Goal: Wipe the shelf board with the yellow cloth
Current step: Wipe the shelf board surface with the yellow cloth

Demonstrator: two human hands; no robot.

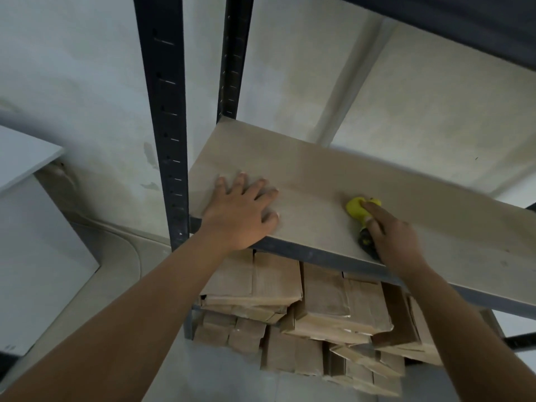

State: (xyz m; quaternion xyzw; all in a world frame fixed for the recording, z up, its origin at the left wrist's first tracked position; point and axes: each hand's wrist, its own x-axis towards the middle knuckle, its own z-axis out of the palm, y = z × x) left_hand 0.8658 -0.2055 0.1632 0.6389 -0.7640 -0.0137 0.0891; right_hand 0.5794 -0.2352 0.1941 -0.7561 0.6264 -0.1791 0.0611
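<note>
The beige shelf board point(333, 175) is carried on a dark metal frame point(164, 111); a left hand point(242, 210) and yellow cloth point(358, 208) are borne directly.

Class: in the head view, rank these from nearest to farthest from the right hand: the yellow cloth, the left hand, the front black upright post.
1. yellow cloth, under the right hand on the shelf board.
2. left hand, flat on the board, further left.
3. front black upright post, at the left corner.
</note>
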